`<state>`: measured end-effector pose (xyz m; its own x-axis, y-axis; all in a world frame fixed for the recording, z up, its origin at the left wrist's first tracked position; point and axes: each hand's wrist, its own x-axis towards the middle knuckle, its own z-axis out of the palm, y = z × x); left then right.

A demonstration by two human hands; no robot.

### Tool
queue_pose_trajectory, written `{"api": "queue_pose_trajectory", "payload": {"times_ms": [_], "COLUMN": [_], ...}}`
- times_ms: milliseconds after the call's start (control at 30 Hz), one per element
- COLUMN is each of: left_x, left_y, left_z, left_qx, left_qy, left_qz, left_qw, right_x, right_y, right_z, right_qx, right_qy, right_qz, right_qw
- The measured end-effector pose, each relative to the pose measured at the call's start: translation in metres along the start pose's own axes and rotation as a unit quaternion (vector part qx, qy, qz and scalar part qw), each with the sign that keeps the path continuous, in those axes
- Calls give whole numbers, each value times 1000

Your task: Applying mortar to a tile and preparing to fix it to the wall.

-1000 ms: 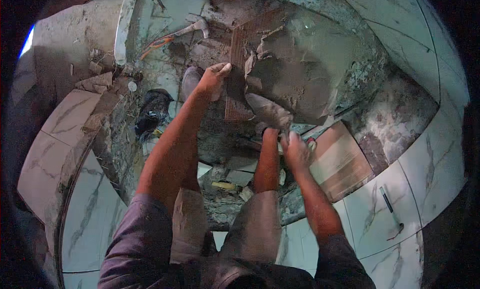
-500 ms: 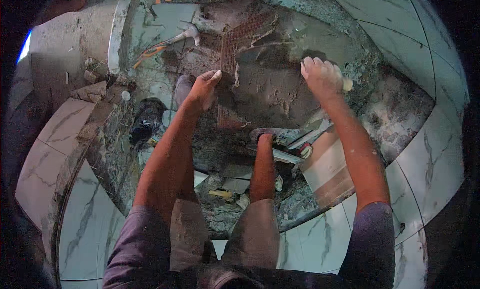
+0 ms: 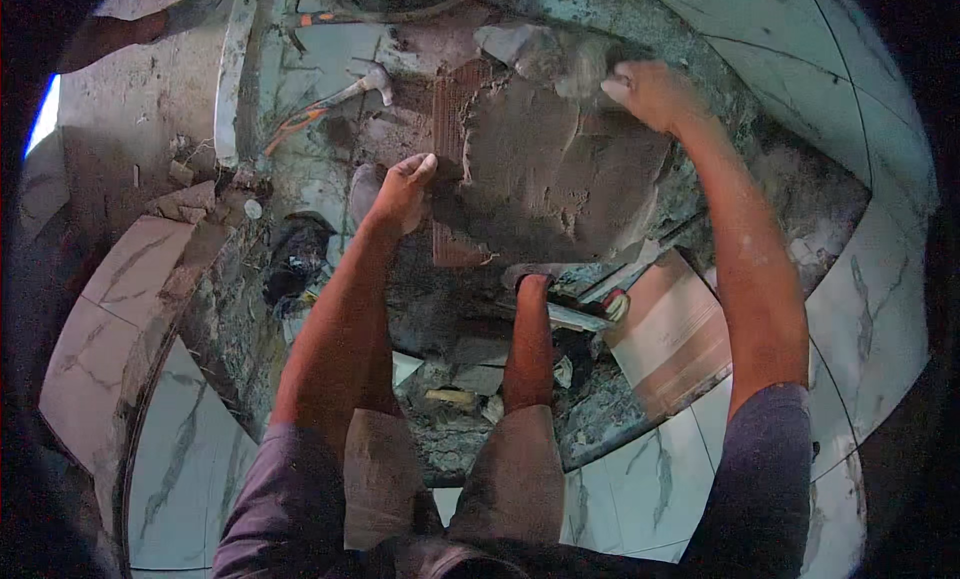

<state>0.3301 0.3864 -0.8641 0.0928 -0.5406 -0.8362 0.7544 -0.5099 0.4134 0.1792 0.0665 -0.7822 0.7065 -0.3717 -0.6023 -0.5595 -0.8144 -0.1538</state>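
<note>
A tile lies back side up before me, its ribbed reddish-brown back (image 3: 450, 234) showing along the left edge. Grey wet mortar (image 3: 560, 179) covers most of it in a thick, uneven layer. My left hand (image 3: 403, 191) pinches the tile's left edge between thumb and fingers. Above the tile's far right part, my right hand (image 3: 650, 94) is closed round a trowel (image 3: 582, 74). The trowel's blade is smeared by motion, and its handle is mostly hidden in the fist.
Two hammers, a claw hammer (image 3: 340, 94) and another with an orange-banded handle (image 3: 320, 19), lie far left. A brown-backed tile piece (image 3: 670, 329) and metal strips (image 3: 620, 284) lie near right. Marbled white tiles (image 3: 640, 479) surround the rubble-strewn ground. Another person's foot (image 3: 195, 9) shows far left.
My right hand has moved away from me and slightly right with the trowel. The mortar now reaches farther over the tile's right side. My left hand keeps its pinch on the edge.
</note>
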Motion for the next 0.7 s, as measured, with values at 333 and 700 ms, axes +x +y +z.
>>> {"api": "queue_pose_trajectory", "payload": {"times_ms": [333, 700], "left_x": [0, -2], "left_y": [-7, 2], "left_z": [-14, 1], "left_qx": [-39, 44], "left_qy": [-27, 7], "left_qz": [18, 59], "left_qw": [999, 997], "right_x": [1, 75], "right_y": [-51, 0], "right_z": [-23, -75], "right_qx": [20, 6], "right_qy": [-116, -99], "right_qz": [44, 163], "right_qw": [992, 982]}}
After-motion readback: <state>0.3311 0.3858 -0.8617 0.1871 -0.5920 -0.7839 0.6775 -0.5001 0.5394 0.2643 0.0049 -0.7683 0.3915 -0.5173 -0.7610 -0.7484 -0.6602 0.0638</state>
